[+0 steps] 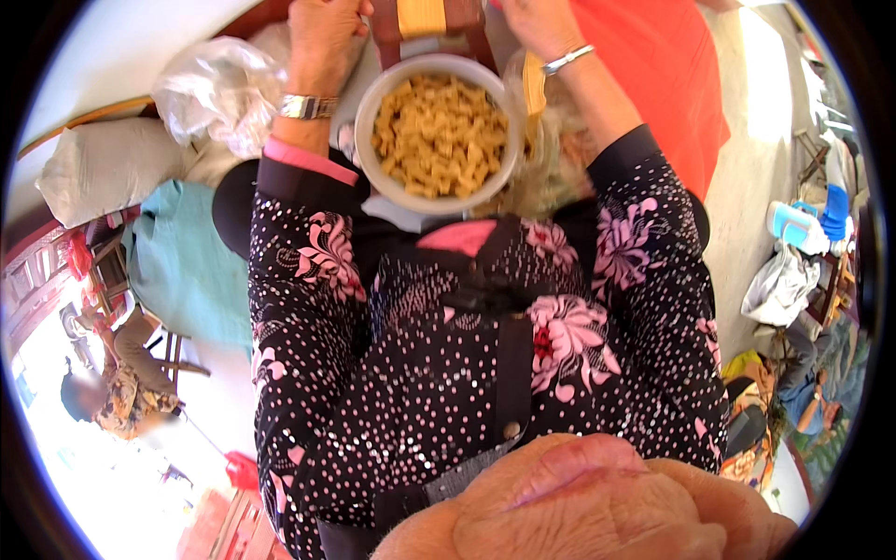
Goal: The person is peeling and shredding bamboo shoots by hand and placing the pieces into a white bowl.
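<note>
My left hand (323, 42), with a metal watch at the wrist, is at the top edge, its fingers curled and partly cut off. My right hand (542, 26), wearing a silver bangle (568, 60), is also cut by that edge. Whether either hand holds anything cannot be seen. A dark red wooden surface (462, 15) lies between them, bearing a yellow slab-like stack (421, 17). Nearer to me, a pale round basin (365, 140) holds many small yellow-brown pieces (441, 136). To its right is another yellow stack (534, 82) beside a clear plastic bag (553, 157).
Red cloth (651, 77) spreads at the right. Crumpled plastic (217, 91), a full pale sack (112, 164) and teal cloth (185, 259) are at the left. One person (133, 392) is at the far left, another (805, 402) at the far right, near a white bag (780, 287).
</note>
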The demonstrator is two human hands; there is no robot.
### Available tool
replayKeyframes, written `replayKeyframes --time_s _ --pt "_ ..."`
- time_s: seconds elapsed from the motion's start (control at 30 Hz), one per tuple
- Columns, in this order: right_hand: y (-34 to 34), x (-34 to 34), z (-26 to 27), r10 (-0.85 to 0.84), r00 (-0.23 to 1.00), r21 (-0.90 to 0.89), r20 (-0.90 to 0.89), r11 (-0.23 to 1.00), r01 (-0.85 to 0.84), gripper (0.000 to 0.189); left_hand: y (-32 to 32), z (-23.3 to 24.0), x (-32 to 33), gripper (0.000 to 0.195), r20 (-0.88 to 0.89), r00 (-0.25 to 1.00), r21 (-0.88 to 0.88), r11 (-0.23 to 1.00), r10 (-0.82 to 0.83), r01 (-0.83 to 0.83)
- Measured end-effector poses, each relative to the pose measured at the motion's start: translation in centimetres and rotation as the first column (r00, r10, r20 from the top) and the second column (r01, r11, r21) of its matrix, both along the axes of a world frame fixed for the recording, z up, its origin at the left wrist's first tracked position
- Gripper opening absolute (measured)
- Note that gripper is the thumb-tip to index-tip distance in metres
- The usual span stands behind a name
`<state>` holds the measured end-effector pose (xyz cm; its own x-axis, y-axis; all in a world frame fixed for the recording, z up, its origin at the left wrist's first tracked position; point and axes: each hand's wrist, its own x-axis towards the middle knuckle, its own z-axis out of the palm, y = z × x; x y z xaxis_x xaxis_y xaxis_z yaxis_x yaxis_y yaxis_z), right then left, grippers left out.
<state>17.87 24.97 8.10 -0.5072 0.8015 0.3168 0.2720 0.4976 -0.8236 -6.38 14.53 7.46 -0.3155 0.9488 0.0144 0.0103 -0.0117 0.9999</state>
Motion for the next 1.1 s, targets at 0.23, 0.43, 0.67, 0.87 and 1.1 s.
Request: replayKeyframes --time_s 0.23,0.43,0.67,0.87,1.1 --pt "-7.0 2.1 -2.5 0.088 0.994 0.029 -0.058 0.996 -0.086 0.023 -7.0 -8.8 -0.6 0.032 0.004 0.996 -0.327 0.942 -0.084 0.08" --pt "-13.0 1.4 -3.0 0.198 0.974 0.313 0.107 0.923 -0.222 0.019 -9.7 -9.1 3.9 0.047 -0.036 0.996 -0.443 0.895 -0.083 0.058" --pt "-19.3 0.3 -4.6 0.349 0.936 0.133 0.052 0.926 -0.353 0.032 -11.8 -10.0 9.3 0.048 0.796 0.594 -0.285 0.791 -0.119 0.542" --pt "-22.8 0.5 -5.4 0.532 0.808 -0.238 -0.255 0.775 -0.585 0.026 -11.1 -7.7 8.7 0.042 0.957 0.292 -0.185 0.777 0.002 0.601" --pt "-22.1 0.2 -4.0 -0.067 0.882 -0.434 -0.467 0.886 -0.162 0.029 -13.3 -7.2 5.4 0.022 0.764 0.639 -0.335 0.791 -0.091 0.512"
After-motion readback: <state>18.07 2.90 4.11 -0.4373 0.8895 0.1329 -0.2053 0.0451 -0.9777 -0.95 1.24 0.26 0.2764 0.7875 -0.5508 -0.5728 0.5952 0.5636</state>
